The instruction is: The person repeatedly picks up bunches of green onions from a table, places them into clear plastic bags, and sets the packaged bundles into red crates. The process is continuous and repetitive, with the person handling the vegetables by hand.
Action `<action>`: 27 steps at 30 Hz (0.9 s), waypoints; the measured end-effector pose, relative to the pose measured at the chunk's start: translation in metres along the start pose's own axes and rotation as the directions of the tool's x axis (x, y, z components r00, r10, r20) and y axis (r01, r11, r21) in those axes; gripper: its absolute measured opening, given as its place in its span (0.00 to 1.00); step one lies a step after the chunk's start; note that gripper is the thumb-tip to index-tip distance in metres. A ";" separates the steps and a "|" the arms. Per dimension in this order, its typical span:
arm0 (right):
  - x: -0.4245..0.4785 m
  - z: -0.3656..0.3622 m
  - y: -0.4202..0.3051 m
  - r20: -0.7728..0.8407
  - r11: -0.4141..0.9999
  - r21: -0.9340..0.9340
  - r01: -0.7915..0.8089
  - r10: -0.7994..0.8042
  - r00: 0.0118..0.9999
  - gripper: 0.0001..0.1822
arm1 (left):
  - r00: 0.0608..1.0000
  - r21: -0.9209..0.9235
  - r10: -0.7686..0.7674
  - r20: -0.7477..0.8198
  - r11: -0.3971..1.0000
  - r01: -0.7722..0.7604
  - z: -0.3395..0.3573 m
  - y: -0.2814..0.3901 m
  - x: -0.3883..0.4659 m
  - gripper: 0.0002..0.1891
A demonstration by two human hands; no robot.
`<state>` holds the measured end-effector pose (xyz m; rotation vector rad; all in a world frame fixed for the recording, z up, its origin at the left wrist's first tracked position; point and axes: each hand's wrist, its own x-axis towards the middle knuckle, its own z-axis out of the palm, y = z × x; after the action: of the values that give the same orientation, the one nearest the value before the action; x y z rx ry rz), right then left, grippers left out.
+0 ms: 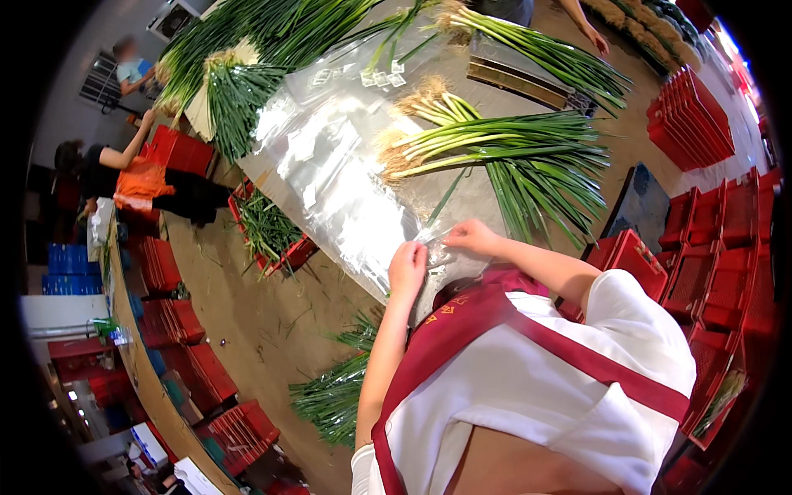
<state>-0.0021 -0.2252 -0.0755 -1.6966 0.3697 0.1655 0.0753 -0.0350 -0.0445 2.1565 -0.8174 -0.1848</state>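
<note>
My left hand [408, 265] has its fingertips closed on the near end of a clear plastic bag [422, 233]. Close beside it, my right hand [473, 238] pinches the same plastic at the table's near edge. Beyond my hands, a layer of clear plastic bags [328, 167] covers much of the table, shining with glare. Bunches of green onions [495, 145] with pale stems and tan roots lie crossed to the right of the bags. One loose green leaf [447, 197] lies just past my fingers.
More green onions [244, 102] are heaped at the far left. A red crate [291, 255] of green trimmings stands on the floor. Stacked red crates [690, 120] line the right. A person [139, 176] works at left; another person's hand [595, 38] shows at the far side.
</note>
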 end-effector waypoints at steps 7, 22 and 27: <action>-0.017 -0.029 0.019 -0.244 0.892 0.317 -0.322 0.405 0.881 0.48 | 0.957 -0.286 -0.230 -0.178 0.942 0.174 -0.036 0.012 0.014 0.07; -0.027 -0.006 -0.030 0.152 0.959 0.241 -0.148 0.113 0.982 0.14 | 0.953 0.117 0.155 0.262 0.975 -0.191 -0.021 0.055 0.005 0.16; -0.020 0.003 -0.035 0.110 0.986 0.162 -0.037 0.019 0.994 0.15 | 0.961 0.127 0.112 0.252 0.981 -0.147 -0.018 0.053 -0.001 0.17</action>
<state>-0.0090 -0.2156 -0.0370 -1.5143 0.3180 0.2402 0.0558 -0.0478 0.0067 2.2337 -1.1415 -0.3378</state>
